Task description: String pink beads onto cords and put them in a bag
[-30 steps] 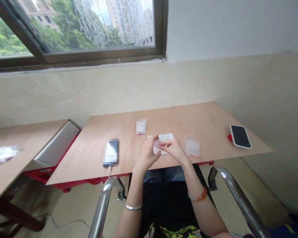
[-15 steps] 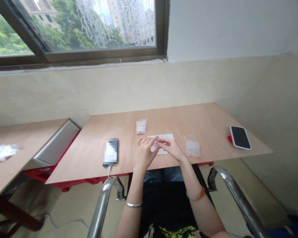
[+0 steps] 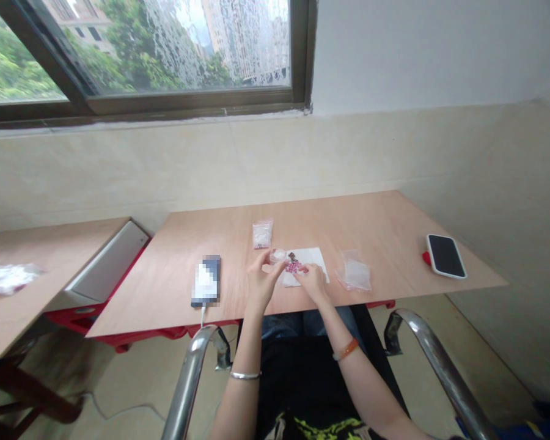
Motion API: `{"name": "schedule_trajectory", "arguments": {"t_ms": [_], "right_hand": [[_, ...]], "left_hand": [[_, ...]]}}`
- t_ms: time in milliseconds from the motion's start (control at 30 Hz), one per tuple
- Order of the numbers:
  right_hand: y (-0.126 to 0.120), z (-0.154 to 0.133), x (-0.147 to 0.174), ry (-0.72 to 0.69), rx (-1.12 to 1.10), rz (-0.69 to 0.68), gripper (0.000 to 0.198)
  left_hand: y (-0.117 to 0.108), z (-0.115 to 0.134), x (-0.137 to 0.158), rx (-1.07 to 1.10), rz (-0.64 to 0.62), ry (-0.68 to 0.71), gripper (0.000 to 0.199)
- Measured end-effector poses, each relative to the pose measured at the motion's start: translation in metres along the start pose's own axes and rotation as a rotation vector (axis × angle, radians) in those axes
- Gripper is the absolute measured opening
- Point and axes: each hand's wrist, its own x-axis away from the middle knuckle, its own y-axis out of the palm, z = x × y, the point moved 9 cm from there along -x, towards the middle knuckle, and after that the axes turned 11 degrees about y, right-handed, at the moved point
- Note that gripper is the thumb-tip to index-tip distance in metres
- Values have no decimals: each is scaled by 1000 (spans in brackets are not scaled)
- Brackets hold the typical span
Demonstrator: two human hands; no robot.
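My left hand (image 3: 261, 278) grips a small clear plastic item (image 3: 278, 256) between thumb and fingers; it looks rounded, but whether it is a box or a bag I cannot tell. Below and right of it, small pink pieces like beads (image 3: 294, 267) lie with a few dark brown pieces (image 3: 292, 256) on a white sheet (image 3: 318, 260). My right hand (image 3: 312, 281) rests at the right edge of the pink pieces, its fingertips pinched together. Anything between those fingertips is too small to make out.
Behind my left hand lies a zip bag (image 3: 262, 234) of small pale pieces. Flat clear bags (image 3: 356, 272) lie right of the sheet. One phone (image 3: 206, 281) with a cable is at left, another phone (image 3: 445, 255) at far right. Metal armrests (image 3: 190, 373) flank me.
My hands have parted from where they met over the sheet. The right hand has come down to the pink pieces, which now show. The clear item stays in my left hand.
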Motion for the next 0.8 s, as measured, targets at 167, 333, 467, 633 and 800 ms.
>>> {"name": "schedule_trajectory", "arguments": {"t_ms": [167, 333, 467, 633, 800], "right_hand": [[7, -10, 12, -27, 158, 94, 18], [6, -9, 11, -40, 93, 101, 17], [-14, -8, 6, -3, -144, 136, 18], [-67, -46, 10, -133, -452, 162, 21], [-80, -85, 23, -257, -454, -3, 17]], "left_hand": [[5, -3, 3, -2, -45, -17, 36], [10, -6, 4, -21, -78, 17, 39], [16, -12, 8, -34, -123, 43, 39], [26, -33, 17, 4, -149, -26, 40], [34, -34, 16, 93, -151, -27, 37]]}}
